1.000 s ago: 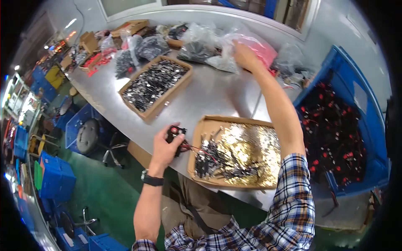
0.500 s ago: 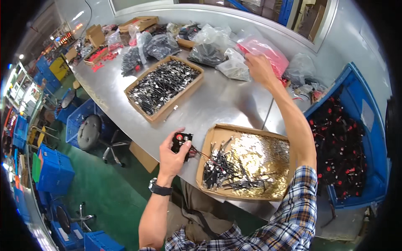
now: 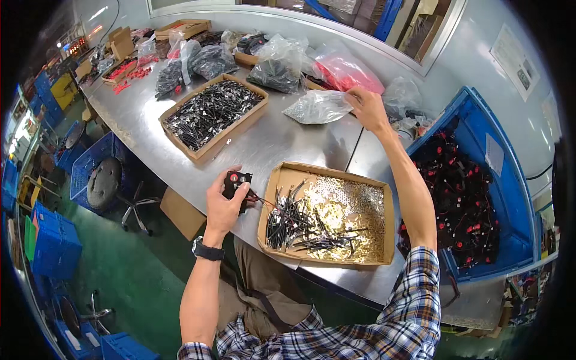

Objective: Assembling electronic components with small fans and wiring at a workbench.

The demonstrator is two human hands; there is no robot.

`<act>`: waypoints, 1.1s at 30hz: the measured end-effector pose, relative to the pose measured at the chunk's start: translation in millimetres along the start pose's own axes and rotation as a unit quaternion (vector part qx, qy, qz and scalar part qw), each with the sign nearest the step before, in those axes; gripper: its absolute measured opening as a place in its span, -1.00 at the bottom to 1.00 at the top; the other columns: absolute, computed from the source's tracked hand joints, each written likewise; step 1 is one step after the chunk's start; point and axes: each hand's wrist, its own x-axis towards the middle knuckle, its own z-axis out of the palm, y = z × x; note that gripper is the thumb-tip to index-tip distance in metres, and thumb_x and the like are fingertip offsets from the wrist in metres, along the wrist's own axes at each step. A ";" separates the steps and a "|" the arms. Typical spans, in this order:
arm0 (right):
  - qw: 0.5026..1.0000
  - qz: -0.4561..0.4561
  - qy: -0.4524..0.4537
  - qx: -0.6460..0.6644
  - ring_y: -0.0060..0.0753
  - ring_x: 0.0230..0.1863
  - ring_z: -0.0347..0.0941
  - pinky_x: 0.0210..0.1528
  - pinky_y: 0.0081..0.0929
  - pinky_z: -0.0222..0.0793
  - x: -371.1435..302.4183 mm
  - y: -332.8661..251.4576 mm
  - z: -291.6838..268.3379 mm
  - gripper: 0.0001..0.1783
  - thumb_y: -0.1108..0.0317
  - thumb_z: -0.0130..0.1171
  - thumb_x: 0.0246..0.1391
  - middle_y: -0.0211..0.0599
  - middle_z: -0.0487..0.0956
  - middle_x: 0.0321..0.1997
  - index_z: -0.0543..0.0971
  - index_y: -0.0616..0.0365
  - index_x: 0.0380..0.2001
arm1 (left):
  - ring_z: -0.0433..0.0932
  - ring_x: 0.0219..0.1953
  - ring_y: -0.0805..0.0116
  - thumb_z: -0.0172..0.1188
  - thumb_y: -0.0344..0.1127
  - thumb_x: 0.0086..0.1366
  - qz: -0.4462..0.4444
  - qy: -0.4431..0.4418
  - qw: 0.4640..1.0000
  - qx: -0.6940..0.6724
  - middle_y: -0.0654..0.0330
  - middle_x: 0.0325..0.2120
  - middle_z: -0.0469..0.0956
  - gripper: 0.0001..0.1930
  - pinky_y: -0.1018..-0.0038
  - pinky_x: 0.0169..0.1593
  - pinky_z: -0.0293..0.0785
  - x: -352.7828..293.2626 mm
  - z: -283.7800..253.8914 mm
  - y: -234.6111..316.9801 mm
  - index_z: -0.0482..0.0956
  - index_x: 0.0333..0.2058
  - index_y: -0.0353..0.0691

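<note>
My left hand (image 3: 224,203) is closed on a small black block (image 3: 237,183) with a red and a silver round terminal on top, thumb against its side. Thin dark wires (image 3: 258,198) trail from the block toward a shallow cardboard tray (image 3: 329,260), which holds brass-coloured metal pieces and short black wires. Farther off on the right, my right hand (image 3: 368,109) pinches the right edge of a clear plastic bag (image 3: 318,107) of small greyish pieces. The bag's contents are too small to name.
A second cardboard tray (image 3: 198,157), full of black wires with metal ends, lies at the back left. Behind it are dark-filled bags (image 3: 213,63) and a bag of red parts (image 3: 348,69). A blue bin (image 3: 510,231) of black and red parts stands at the right.
My right hand has come down from beside the bag of red parts and now grips the clear bag, which has shifted nearer. My left hand still holds the block. The whole view has shifted.
</note>
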 end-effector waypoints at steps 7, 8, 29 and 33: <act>0.915 -0.294 0.151 -0.232 -0.13 -0.08 0.57 -0.05 -0.21 0.51 -20.0 -8.6 17.8 -0.82 0.48 0.18 0.11 -0.11 0.61 -0.20 0.58 0.26 -0.19 | 0.66 -0.38 0.47 0.22 -0.48 0.38 -0.015 0.006 0.999 -0.032 0.22 -0.33 0.61 -0.61 0.48 -0.33 0.70 -2.1 -0.1 2.6 0.47 0.16 -0.34; 0.916 -0.292 0.150 -0.230 -0.13 -0.08 0.57 -0.05 -0.21 0.51 -27.4 -11.7 21.9 -0.82 0.48 0.18 0.11 -0.11 0.61 -0.20 0.58 0.26 -0.19 | 0.66 -0.39 0.47 0.22 -0.48 0.38 -0.022 0.010 0.999 -0.033 0.22 -0.33 0.61 -0.61 0.48 -0.33 0.70 -2.7 -1.4 2.9 0.46 0.17 -0.34; 0.986 -0.048 0.064 -0.149 0.23 -0.32 0.58 -0.28 0.05 0.45 -64.0 -17.0 26.5 -0.78 0.34 0.07 0.33 0.13 0.62 -0.37 0.56 0.14 -0.04 | 0.65 -0.39 0.46 0.23 -0.47 0.40 0.000 0.011 1.000 -0.003 0.21 -0.31 0.61 -0.60 0.46 -0.32 0.71 -1.2 2.0 4.7 0.47 0.18 -0.32; 0.983 -0.040 0.151 -0.100 0.30 -0.25 0.58 -0.22 0.11 0.45 -44.2 -6.9 7.6 -0.79 0.41 0.06 0.27 0.11 0.66 -0.26 0.56 0.23 -0.09 | 0.65 -0.36 0.45 0.24 -0.46 0.40 0.020 0.017 0.999 0.029 0.21 -0.32 0.61 -0.61 0.46 -0.29 0.70 0.3 -0.8 4.3 0.47 0.17 -0.32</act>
